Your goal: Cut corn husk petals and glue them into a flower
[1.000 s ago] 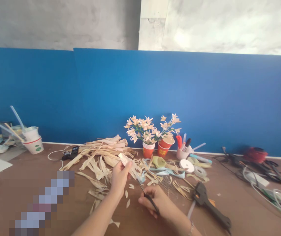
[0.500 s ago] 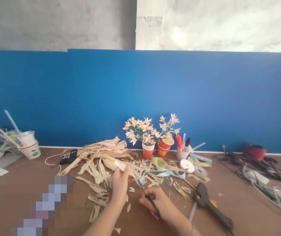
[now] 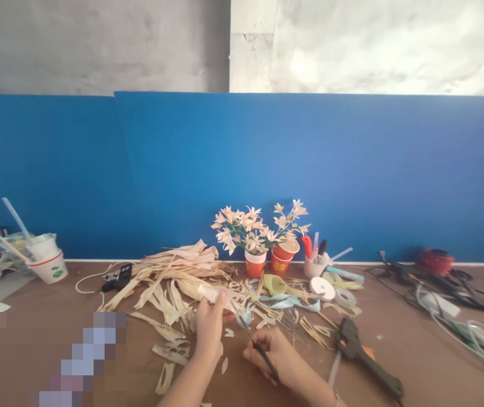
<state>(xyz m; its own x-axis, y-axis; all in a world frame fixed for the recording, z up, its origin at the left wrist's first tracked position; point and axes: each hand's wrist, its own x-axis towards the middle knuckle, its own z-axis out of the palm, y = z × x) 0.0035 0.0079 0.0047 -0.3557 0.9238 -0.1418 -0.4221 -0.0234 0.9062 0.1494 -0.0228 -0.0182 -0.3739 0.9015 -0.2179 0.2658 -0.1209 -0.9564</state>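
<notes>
My left hand (image 3: 211,325) pinches a pale strip of dried husk (image 3: 213,292) between thumb and fingers. In my right hand (image 3: 273,353) is a pair of dark-handled scissors (image 3: 263,357), its blades pointing up and left at the husk's right end. Whether the blades touch the husk is hard to make out. Small cut petal-shaped pieces (image 3: 224,365) lie on the brown table (image 3: 140,362) below my hands. Behind the left hand spreads a heap of dried husks (image 3: 174,265).
Pale flowers (image 3: 246,223) stand in red paper cups (image 3: 255,264) at the back. A cup of pens (image 3: 315,265), tape rolls (image 3: 322,288) and a glue gun (image 3: 364,356) are on the right, with tangled cables (image 3: 437,311) farther over. A white cup (image 3: 49,265) stands far left.
The whole view has shifted slightly. My left hand still grips the husk strip, and the scissors in my right hand have stayed close to its right end.
</notes>
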